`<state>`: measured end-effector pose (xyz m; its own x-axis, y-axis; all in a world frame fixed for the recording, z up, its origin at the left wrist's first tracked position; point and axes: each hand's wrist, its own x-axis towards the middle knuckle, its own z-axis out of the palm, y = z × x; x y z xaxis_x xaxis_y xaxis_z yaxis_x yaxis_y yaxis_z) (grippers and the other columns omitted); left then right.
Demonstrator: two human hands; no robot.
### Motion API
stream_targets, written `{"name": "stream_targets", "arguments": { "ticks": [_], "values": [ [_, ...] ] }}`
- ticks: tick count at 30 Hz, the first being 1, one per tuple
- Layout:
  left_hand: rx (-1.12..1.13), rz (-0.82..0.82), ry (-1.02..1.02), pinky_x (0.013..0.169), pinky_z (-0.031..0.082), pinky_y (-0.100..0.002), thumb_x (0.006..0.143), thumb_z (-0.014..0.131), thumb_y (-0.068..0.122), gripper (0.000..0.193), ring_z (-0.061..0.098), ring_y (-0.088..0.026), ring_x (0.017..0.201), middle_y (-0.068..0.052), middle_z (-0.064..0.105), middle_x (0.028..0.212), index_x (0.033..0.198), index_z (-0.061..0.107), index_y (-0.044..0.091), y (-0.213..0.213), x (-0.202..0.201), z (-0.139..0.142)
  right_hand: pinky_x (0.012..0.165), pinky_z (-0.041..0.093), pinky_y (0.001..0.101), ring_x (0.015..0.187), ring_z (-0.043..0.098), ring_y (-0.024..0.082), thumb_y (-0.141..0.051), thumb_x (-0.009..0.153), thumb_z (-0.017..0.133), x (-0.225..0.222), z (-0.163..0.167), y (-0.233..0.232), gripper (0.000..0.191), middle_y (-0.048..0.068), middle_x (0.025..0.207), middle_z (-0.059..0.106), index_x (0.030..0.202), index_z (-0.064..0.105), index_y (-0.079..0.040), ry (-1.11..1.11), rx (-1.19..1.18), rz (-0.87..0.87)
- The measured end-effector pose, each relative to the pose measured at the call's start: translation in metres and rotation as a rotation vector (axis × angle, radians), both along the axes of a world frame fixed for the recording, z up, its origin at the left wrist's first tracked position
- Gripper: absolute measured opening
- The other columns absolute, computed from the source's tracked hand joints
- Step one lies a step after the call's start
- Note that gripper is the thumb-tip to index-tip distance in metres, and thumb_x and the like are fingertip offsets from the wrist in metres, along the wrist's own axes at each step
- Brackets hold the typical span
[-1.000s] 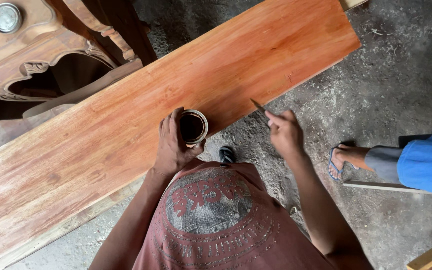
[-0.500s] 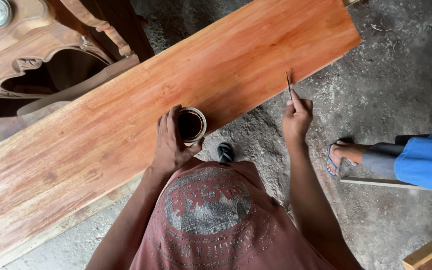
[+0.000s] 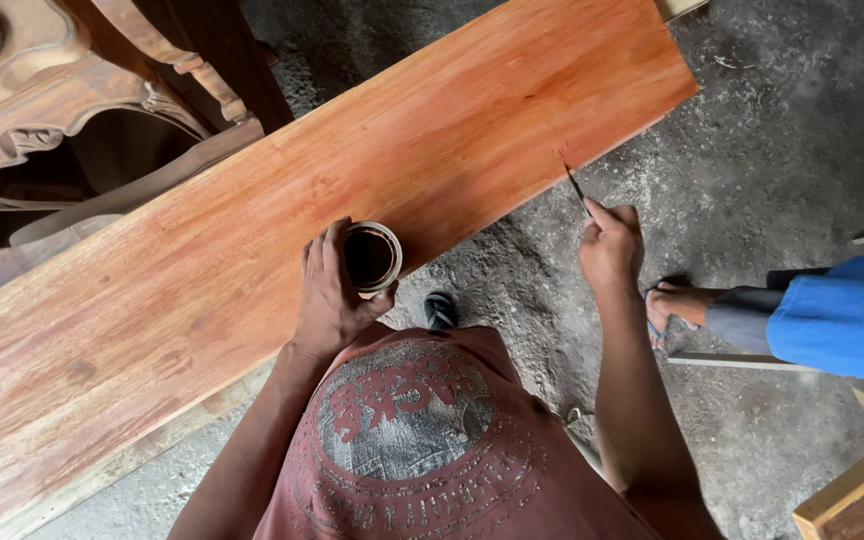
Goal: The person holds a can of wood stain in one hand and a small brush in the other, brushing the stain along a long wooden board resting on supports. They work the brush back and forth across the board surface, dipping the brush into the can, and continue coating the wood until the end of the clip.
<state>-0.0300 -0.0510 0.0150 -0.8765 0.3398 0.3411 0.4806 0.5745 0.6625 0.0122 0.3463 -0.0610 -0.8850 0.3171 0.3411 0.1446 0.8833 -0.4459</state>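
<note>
Head view: left hand [image 3: 332, 290] wraps a small round tin of dark stain [image 3: 372, 256] at centre frame; right hand [image 3: 610, 245] pinches a thin brush [image 3: 572, 180] against the long reddish wooden plank [image 3: 252, 250]. Upper right looks evenly coloured, lower left patchy, probably unfinished.

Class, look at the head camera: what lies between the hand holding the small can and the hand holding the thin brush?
In the head view, between left hand and right hand: the board's near edge and bare concrete floor.
</note>
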Motion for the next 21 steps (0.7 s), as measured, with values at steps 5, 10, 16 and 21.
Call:
{"name": "stream_targets", "arguments": {
  "ticks": [5, 10, 16, 21],
  "values": [
    [-0.028, 0.014, -0.043, 0.109, 0.039, -0.054, 0.074, 0.084, 0.032, 0.094, 0.050, -0.045, 0.123, -0.026, 0.054, 0.131, 0.147, 0.036, -0.003, 0.001, 0.002, 0.003, 0.078, 0.054, 0.0390, 0.090, 0.064, 0.028, 0.000, 0.091, 0.066, 0.011, 0.012, -0.034, 0.034, 0.011, 0.097, 0.062, 0.122, 0.076, -0.011, -0.130, -0.091, 0.205],
    [-0.041, -0.006, -0.031, 0.110, 0.038, -0.055, 0.075, 0.083, 0.033, 0.094, 0.051, -0.044, 0.122, -0.026, 0.053, 0.130, 0.147, 0.035, -0.004, -0.004, 0.002, 0.005, 0.074, 0.054, 0.0358, 0.087, 0.064, 0.024, 0.000, 0.095, 0.066, -0.001, 0.027, -0.033, 0.032, 0.010, 0.101, 0.061, 0.123, 0.074, -0.011, -0.278, -0.178, 0.067],
    [-0.028, -0.016, -0.017, 0.110, 0.037, -0.054, 0.076, 0.083, 0.035, 0.094, 0.051, -0.044, 0.122, -0.027, 0.054, 0.131, 0.147, 0.035, -0.004, -0.003, 0.003, 0.006, 0.077, 0.054, 0.0356, 0.088, 0.062, 0.024, 0.000, 0.092, 0.070, -0.005, 0.018, -0.042, 0.030, 0.010, 0.097, 0.061, 0.120, 0.076, -0.010, -0.066, -0.029, 0.218],
    [-0.024, -0.003, -0.024, 0.109, 0.038, -0.055, 0.076, 0.083, 0.035, 0.093, 0.051, -0.043, 0.121, -0.026, 0.054, 0.129, 0.146, 0.036, -0.004, -0.003, 0.005, 0.007, 0.058, 0.055, 0.0319, 0.078, 0.059, 0.020, 0.001, 0.093, 0.065, -0.003, 0.029, -0.045, 0.035, 0.008, 0.106, 0.057, 0.124, 0.072, -0.014, -0.488, -0.249, 0.010]
  ]
}}
